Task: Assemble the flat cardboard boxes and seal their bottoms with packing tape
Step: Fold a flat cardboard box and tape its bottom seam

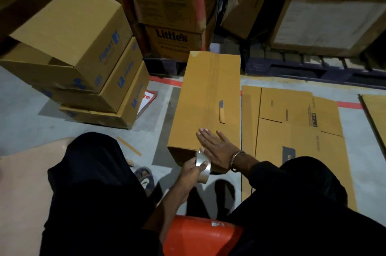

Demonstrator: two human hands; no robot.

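Note:
An assembled brown cardboard box [206, 97] lies on the floor in front of me, its flap seam running away from me along the top. My right hand [217, 148] lies flat with straight fingers on the box's near end, a metal bangle on the wrist. My left hand [191, 171] grips a roll of clear packing tape [203, 167] at the box's near edge. A small yellow-handled cutter [221, 112] rests on the box top, just beyond my right fingers.
Flat unfolded cardboard [296, 130] lies on the floor to the right. A stack of assembled boxes [83, 63] stands at left. Printed cartons [173, 11] on a pallet stand behind. An orange stool [200, 235] is under me, between my knees.

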